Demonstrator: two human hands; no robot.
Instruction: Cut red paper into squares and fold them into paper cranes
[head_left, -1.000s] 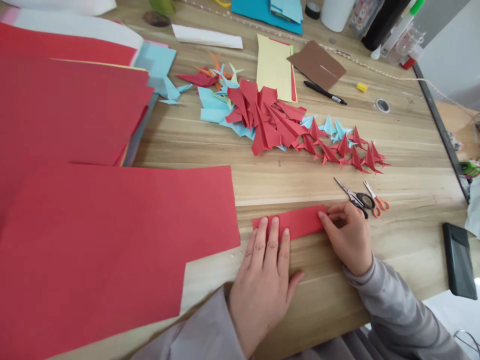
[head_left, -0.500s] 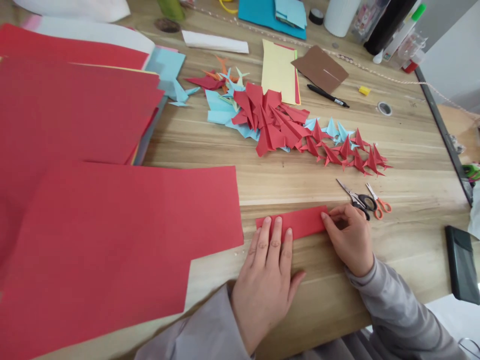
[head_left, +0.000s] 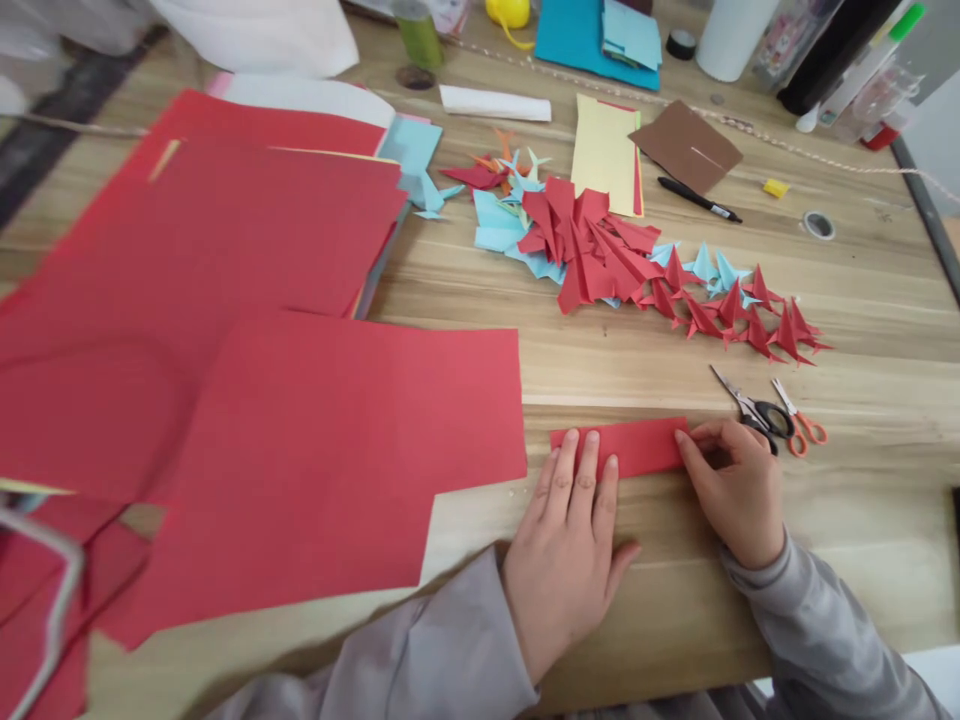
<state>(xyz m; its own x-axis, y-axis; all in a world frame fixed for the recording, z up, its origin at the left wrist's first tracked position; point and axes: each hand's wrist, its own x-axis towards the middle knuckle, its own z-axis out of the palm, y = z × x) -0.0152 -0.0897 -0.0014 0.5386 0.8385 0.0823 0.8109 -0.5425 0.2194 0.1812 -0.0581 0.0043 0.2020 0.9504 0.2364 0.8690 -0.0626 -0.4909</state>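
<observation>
A narrow folded strip of red paper (head_left: 645, 446) lies on the wooden table (head_left: 615, 380). My left hand (head_left: 566, 545) rests flat with fingers spread, its fingertips on the strip's left part. At the strip's right end, my right hand (head_left: 739, 485) pinches the corner between thumb and index finger. Large red sheets (head_left: 360, 450) are spread to the left of the strip. Just beyond my right hand lie scissors with black handles (head_left: 772, 418) and scissors with orange handles (head_left: 806, 430).
Folded red paper pieces (head_left: 581, 240) and small red and blue paper figures (head_left: 720, 300) lie beyond the strip. Farther back are yellow paper (head_left: 606, 155), brown paper (head_left: 686, 145), a black pen (head_left: 699, 199) and a tape roll (head_left: 818, 225). A white cylinder (head_left: 735, 38) stands at the back.
The view has turned left, so the table's contents appear farther right and more red sheets show at left. Both hands keep about the same places on the strip.
</observation>
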